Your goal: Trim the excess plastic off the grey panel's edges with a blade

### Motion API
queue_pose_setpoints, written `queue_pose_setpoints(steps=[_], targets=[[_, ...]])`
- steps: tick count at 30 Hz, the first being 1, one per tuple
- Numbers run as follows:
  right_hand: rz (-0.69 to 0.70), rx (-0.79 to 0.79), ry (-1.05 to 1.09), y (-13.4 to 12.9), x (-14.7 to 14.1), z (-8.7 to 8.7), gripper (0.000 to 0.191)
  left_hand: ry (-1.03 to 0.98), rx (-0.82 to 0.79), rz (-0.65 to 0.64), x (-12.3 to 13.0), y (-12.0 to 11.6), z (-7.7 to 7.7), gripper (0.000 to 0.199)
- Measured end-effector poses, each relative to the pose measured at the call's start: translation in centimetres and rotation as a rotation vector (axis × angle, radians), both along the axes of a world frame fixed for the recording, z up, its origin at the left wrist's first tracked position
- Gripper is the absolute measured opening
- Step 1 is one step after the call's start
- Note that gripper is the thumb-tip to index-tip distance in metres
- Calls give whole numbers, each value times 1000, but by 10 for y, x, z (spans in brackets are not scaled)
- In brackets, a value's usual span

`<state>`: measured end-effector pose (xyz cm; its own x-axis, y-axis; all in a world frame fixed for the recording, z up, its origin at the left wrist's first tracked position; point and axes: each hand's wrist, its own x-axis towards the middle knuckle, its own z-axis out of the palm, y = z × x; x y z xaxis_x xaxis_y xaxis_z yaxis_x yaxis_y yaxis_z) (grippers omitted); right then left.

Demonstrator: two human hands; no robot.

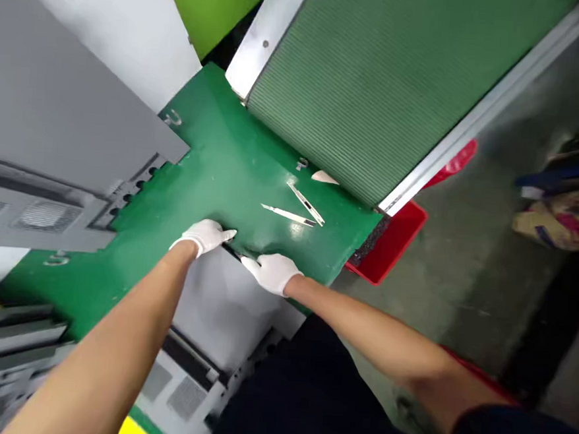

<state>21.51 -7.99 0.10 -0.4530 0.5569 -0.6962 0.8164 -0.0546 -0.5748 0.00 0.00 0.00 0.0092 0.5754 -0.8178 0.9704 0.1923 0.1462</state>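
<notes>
Nearest the camera: dark navy clothing [302, 390] at the bottom, with the person's bare forearms reaching forward past it. Left hand [205, 236] and right hand [274, 273], both in thin white knit gloves, met the far edge of a flat grey panel with cut-out ends [234, 306]. Fingers of both touched or nearly touched a narrow black strip [231, 252] along that edge; could not tell whether either hand was pinching it or just resting there. The panel lay by the near edge of a glossy green worktop [228, 173], toward its right corner.

Just beyond the hands, toward the worktop's right edge: a slim white-handled tool with a pointed tip [288, 214] and a second slim pale tool [306, 203], set in a V, ends close together. Further out, near the far edge, a small metal hook [302, 164] and a pale tapered piece [324, 177], beside a ribbed green conveyor belt [378, 84] in a silver frame. A larger grey panel [70, 89] overlapped the worktop's left side. Off the right edge, lower down, a red plastic bin [394, 247] with dark contents.
</notes>
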Motion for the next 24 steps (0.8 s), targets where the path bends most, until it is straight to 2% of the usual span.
queue_pose_setpoints(steps=[3, 6, 11, 24], targets=[[43, -13, -11, 15, -22, -6, 99, -266, 22, 92, -15, -5, -9, 49], [77, -35, -32, 24, -37, -9, 95, -404, 2, 195, -22, -9, -11, 44], [109, -46, -46, 26, -41, -9, 91, -457, -15, 307, -21, -12, -3, 40], [102, -23, -78, 23, -42, 1, 91, -467, 39, 347, -23, -18, 6, 33]])
